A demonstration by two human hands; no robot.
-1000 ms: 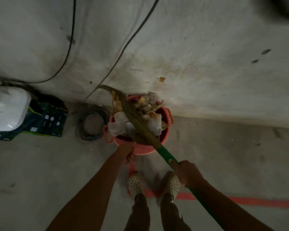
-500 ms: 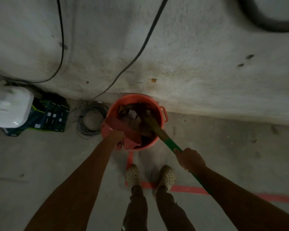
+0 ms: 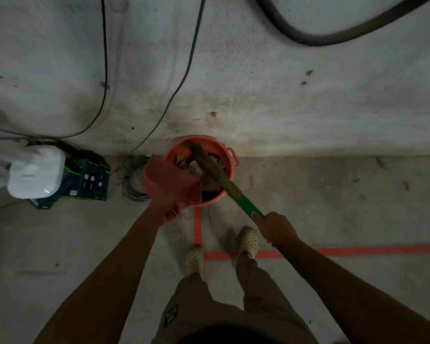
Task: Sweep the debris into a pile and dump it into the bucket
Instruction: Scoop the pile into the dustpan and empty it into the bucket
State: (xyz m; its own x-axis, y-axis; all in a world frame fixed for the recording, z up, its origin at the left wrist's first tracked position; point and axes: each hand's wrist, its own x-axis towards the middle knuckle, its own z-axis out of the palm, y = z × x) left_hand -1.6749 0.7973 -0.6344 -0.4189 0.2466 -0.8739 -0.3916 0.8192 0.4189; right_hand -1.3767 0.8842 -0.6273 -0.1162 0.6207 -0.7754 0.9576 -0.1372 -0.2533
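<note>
Lifted since half a second ago from inside the bucket (image 3: pixel 232 155) to its left rim: dustpan (image 3: pixel 170 180), blurred, seemingly emptied. Left hand (image 3: pixel 168 211) gripping the dustpan's near end, fingers curled under. Right hand (image 3: pixel 274 228) wrapped round the green broom handle (image 3: pixel 248 207); bristles (image 3: pixel 210 166) resting on debris (image 3: pixel 183 158) inside the bucket, at the wall edge of the floor (image 3: pixel 333 207). Dumping judged essentially complete; strays on the floor not discernible.

Workshop-like space: concrete floor (image 3: pixel 333 207), red tape lines (image 3: pixel 358 251), loose cables (image 3: pixel 105 58)
</note>
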